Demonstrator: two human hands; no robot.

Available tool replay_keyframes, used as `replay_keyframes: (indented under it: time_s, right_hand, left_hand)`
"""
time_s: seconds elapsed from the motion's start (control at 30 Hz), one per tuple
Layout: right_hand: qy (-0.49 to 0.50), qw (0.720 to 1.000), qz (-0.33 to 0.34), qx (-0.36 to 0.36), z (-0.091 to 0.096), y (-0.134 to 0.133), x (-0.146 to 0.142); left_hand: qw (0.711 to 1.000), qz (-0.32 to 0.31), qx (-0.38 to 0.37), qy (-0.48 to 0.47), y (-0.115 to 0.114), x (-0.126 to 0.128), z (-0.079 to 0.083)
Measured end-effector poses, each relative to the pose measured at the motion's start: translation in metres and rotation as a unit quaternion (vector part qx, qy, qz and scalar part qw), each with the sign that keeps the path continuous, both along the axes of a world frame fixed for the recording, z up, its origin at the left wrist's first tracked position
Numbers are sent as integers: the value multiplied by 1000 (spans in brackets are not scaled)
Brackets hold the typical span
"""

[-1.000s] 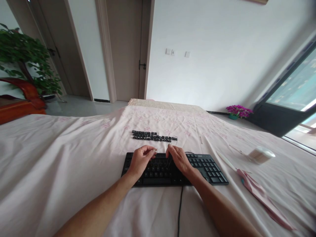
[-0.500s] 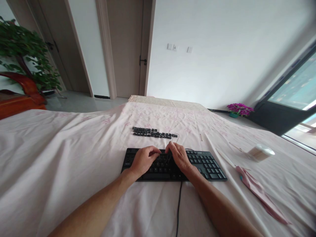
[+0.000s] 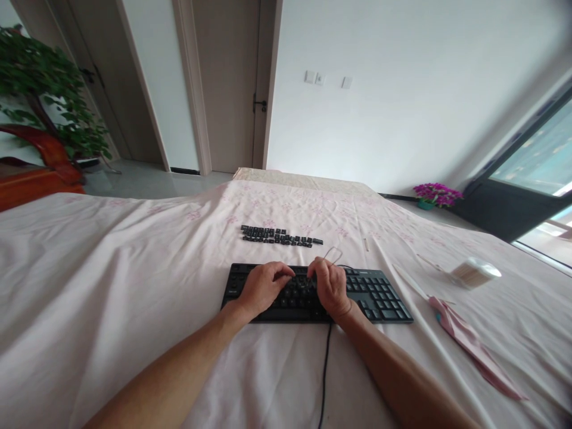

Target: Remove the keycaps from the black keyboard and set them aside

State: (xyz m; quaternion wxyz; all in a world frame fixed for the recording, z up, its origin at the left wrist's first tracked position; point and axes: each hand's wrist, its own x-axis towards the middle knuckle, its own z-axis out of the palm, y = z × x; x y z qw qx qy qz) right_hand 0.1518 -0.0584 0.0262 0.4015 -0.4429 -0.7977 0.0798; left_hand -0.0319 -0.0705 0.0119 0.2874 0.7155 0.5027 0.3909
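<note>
A black keyboard [image 3: 382, 298] lies on the cloth, its number pad at the right and many keycaps gone from the middle and left. My right hand [image 3: 331, 287] is closed round a wire keycap puller [image 3: 333, 254], whose thin loop sticks up above the fingers; its lower end is hidden. Over the left-middle keys, my left hand [image 3: 261, 287] has thumb and fingertips pinched together, and whatever is between them is too small to make out. Behind the keyboard, loose black keycaps [image 3: 281, 237] lie in uneven rows.
To the right are a clear tub of cotton swabs [image 3: 476, 273] and a folded pink cloth [image 3: 476, 348]. A single stick [image 3: 367, 245] lies beyond the keyboard. The keyboard cable [image 3: 326, 369] runs toward me over the wrinkled pink tablecloth [image 3: 156, 268].
My right hand has turned and shifted slightly right, and the puller's wire loop now tilts to the right, away from the keycap rows. My left hand stays nearly in place.
</note>
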Motion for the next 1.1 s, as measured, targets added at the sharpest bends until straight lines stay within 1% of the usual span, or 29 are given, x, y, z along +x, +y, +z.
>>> replay_keyframes:
  time_s: [0.07,0.1,0.23,0.37,0.5,0.6,0.8,0.97,1.03,1.1]
  right_hand:
    - [16,999,-44,9,0,1,1]
    - [21,998,-55,3,0,1,1]
    - [25,999,-38,-22,0,3,-1]
    - [38,998,-56,-18,-1,3,-1]
    - [50,997,-55,-21,-1,3,-2]
    - [56,997,-49,-32,1,3,-3]
    - [70,996,-46,-40,2,3,-4]
    - [82,993,-71,-52,1,4,-3]
    - [79,994,-58,-52,0,6,-2]
    - [74,996,-22,-45,-1,8,-1]
  left_hand:
    - [1000,1,5,9,0,1,-1]
    - [1000,0,7,15,0,1,-1]
    - [999,-14,8,49,-3,3,2]
    - [996,-32,18,79,-4,3,5]
    - [993,-62,36,96,-4,2,2]
    - [992,-70,41,94,-3,1,-1]
    - [994,-56,35,86,-4,2,0]
    - [996,-50,22,70,-3,2,1]
    - [997,-48,16,61,-2,2,-1]
    - [998,-45,13,51,-2,2,-2]
